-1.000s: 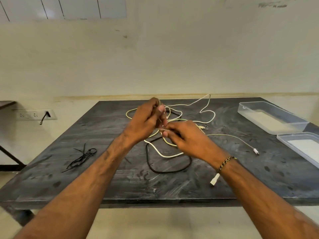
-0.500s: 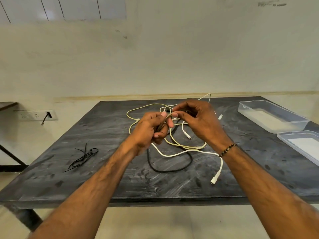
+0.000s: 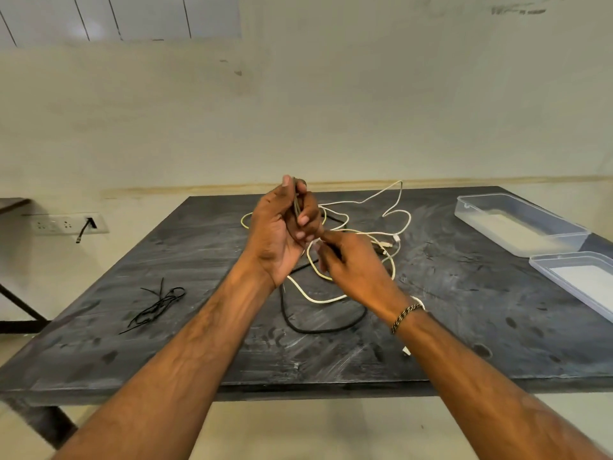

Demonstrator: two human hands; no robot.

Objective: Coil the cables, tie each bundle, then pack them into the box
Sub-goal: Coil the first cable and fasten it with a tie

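Above the middle of the dark table, my left hand is raised and grips several loops of a white cable between thumb and curled fingers. My right hand sits just below and to the right, pinching a strand of the same cable. The rest of the white cable lies tangled on the table behind my hands. A black cable curves on the table under my wrists. A clear plastic box stands open at the right.
A bunch of black ties lies on the table's left part. The box's clear lid rests at the right edge, near the box. A wall socket with a plug is at the left.
My left hand rose and turned upright with the coiled loops. My right hand dropped from above the loops to below and right of them, drawing a strand of white cable.
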